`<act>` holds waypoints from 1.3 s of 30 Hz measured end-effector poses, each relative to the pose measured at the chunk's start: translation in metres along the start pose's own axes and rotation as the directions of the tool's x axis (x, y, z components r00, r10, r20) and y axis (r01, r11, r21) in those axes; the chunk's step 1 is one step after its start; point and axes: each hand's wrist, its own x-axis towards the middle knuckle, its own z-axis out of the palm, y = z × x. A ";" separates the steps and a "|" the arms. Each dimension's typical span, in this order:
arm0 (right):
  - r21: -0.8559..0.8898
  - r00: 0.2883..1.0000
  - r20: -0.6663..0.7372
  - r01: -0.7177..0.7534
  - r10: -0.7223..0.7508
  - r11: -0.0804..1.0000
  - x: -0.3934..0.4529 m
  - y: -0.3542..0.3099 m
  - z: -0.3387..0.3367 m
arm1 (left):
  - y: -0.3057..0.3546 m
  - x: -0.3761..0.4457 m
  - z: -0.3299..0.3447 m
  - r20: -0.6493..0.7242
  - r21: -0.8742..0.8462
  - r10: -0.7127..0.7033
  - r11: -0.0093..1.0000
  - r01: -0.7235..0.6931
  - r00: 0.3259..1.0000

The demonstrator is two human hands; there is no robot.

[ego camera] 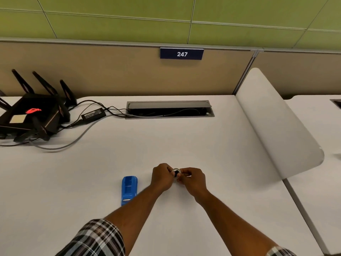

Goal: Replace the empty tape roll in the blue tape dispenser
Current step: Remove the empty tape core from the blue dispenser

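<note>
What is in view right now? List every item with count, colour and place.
Blue plastic tape dispenser: one, blue, on desk left of the hands.
Small round tape roll: one, pale with dark core, between both hands.
Black router with antennas: one, black, far left.
Black power adapter: one, beside router.
Grey cable tray: one, desk rear.
Number sign 247: one, navy, partition.
White desk: one.
Left hand, right hand: gripping the roll.
</note>
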 end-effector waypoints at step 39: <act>0.047 0.999 -0.041 0.034 -0.032 0.998 0.009 0.003 0.012 | -0.004 0.009 0.003 -0.116 -0.097 -0.006 0.995 -0.005 0.993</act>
